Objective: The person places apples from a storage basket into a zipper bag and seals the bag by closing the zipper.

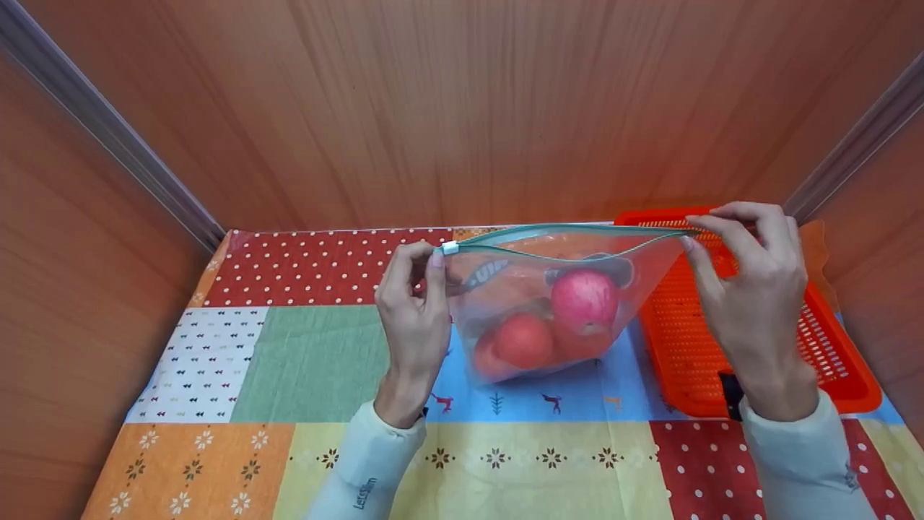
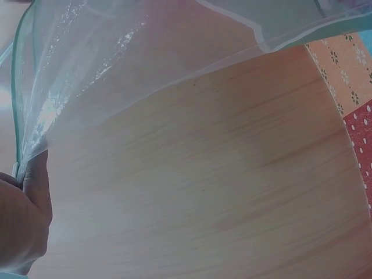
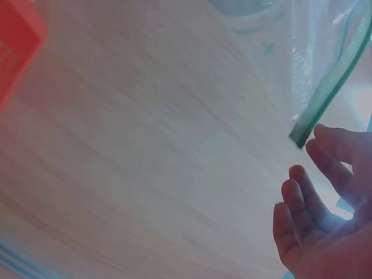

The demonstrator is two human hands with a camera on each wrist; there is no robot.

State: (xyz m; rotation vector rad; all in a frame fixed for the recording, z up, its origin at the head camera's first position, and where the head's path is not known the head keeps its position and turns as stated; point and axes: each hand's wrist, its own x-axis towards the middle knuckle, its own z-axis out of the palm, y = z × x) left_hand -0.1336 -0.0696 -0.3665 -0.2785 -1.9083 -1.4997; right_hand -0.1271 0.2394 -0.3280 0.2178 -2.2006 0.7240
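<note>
A clear zip bag [image 1: 534, 289] with a green zip edge hangs between my hands, its mouth spread apart. Inside it are a pink-red apple [image 1: 585, 300] and round orange-red fruits [image 1: 525, 341], whose kind I cannot tell. My left hand [image 1: 415, 310] pinches the bag's left top corner beside the white slider [image 1: 450, 248]. At the opposite end, my right hand [image 1: 761, 289] pinches the right corner between thumb and forefinger, its other fingers loosely bent. In the right wrist view, the zip's green end [image 3: 301, 136] meets those fingertips.
An orange-red plastic basket [image 1: 686, 347] stands at the right, partly under my right hand and forearm. A patchwork-patterned cloth [image 1: 317, 361] covers the table. Wood-grain panels [image 1: 462, 108] rise at the back and on both sides.
</note>
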